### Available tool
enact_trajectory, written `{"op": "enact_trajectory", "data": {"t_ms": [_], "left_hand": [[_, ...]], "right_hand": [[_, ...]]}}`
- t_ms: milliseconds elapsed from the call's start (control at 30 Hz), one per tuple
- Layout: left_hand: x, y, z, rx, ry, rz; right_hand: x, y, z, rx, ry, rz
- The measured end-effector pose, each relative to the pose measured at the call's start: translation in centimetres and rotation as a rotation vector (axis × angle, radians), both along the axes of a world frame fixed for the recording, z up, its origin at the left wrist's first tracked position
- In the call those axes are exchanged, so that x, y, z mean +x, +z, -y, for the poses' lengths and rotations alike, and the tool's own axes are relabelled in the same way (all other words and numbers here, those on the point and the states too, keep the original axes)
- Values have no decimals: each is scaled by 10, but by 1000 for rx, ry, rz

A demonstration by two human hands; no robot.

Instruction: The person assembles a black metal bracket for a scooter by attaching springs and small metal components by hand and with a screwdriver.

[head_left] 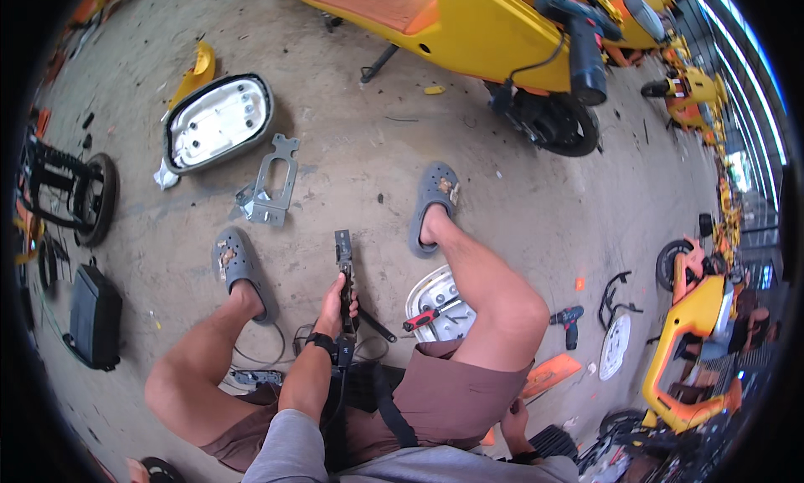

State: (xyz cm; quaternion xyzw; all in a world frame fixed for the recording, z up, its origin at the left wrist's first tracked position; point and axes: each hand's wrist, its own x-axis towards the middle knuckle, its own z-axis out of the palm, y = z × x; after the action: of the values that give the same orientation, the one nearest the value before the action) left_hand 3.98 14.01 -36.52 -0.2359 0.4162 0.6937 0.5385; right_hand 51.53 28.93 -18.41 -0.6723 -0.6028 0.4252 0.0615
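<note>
My left hand (337,305) grips an elongated black and metal part (346,282) upright between my legs, with a metal bracket at its top and a cable trailing below. My right hand (514,418) is low beside my right thigh, fingers curled, its contents hidden. A white metal tray (421,292) lies partly behind my right leg, with a red-and-black screwdriver (420,320) on it. A cordless drill (568,324) lies on the floor right of my knee. A cut metal plate (285,177) and a black-rimmed white pan (218,121) lie ahead on the left.
A yellow scooter body (452,27) stands ahead, a power drill (586,52) on it. Other scooters (682,328) line the right. A loose wheel assembly (92,198) and black case (94,316) are at the left. Orange panels (553,370) and small scraps lie on the floor.
</note>
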Motion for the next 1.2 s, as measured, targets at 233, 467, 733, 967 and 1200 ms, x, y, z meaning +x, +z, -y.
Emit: {"op": "enact_trajectory", "data": {"t_ms": [233,467,733,967,1200], "left_hand": [[-21,62,-37,395,-20,39],[-24,100,-41,351,-56,-194],[-12,73,-10,104,1,-246],[-11,40,-2,85,102,-221],[-33,74,-24,-53,41,-352]], "right_hand": [[-71,31,-11,16,193,-155],[-57,12,-11,-126,78,-129],[-44,-19,-9,-210,56,-185],[-52,-26,-16,-231,121,-171],[-69,-28,-24,-192,129,-200]]}}
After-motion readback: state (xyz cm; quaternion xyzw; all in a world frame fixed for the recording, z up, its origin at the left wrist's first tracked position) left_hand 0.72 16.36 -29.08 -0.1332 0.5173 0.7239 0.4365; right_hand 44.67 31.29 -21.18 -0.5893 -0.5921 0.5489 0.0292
